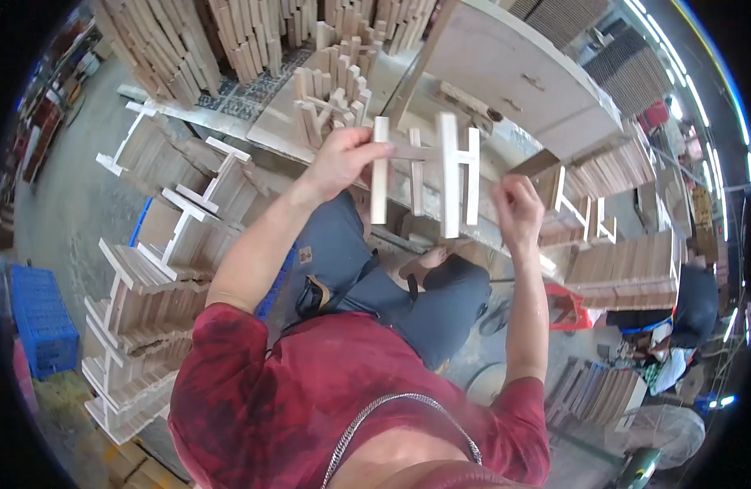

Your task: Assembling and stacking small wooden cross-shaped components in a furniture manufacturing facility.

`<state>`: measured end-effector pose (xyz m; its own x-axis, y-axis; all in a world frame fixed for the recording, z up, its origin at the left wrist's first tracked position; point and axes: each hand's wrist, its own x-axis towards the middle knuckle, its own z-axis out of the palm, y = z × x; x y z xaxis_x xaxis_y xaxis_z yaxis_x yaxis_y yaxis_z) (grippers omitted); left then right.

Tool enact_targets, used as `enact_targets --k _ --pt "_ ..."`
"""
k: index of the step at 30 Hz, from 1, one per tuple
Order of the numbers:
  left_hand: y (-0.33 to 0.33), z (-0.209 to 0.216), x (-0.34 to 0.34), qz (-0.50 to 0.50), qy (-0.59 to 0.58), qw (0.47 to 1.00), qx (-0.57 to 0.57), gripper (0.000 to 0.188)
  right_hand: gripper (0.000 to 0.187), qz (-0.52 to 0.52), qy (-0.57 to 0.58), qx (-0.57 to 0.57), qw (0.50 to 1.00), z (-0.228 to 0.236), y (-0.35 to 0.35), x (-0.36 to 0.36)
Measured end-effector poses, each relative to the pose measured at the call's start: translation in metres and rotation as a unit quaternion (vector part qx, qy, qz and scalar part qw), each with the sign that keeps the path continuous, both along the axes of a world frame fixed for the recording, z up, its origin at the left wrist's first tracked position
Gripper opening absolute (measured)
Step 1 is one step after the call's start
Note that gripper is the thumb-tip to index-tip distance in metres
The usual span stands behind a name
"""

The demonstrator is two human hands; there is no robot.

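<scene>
My left hand is closed around the left upright of an H-shaped wooden frame, thumb on its face, holding it up in front of the bench. A thin crosspiece joins this upright to a longer one on the right. Just behind it shows a second H-shaped wooden frame, partly covered; I cannot tell what supports it. To the right of both frames my right hand is raised, fingers curled in, apart from the wood. Whatever lies inside its fingers, if anything, is hidden.
Loose wooden sticks stand on the bench. Stacked H-shaped frames rise at my left, with more stacks at my right. A blue crate sits far left. A fan and another person are at the right.
</scene>
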<state>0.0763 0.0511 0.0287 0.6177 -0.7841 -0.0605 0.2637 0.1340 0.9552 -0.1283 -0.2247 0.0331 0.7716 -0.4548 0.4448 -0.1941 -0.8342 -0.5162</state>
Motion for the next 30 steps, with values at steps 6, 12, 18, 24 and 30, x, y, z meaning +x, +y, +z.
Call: enact_targets --k 6,12,18,24,30 --pt "0.038 0.004 0.023 0.017 0.172 0.984 -0.044 0.022 0.062 0.234 -0.121 -0.098 0.960 0.031 0.062 0.059" --pt "0.076 0.017 0.038 0.085 0.213 0.972 -0.058 0.031 0.036 0.288 -0.186 -0.209 0.916 0.069 0.095 0.129" --pt "0.091 -0.058 0.087 0.368 -0.309 0.866 0.142 0.066 0.023 0.297 -0.046 0.106 0.948 0.055 0.079 0.217" --pt "0.047 -0.097 0.100 0.313 -0.354 0.854 0.220 0.091 0.026 0.284 0.132 0.118 0.942 0.023 0.045 0.291" --pt "0.050 -0.114 0.113 0.313 -0.349 0.851 0.237 0.082 0.033 0.297 0.209 0.153 0.919 0.007 0.047 0.295"
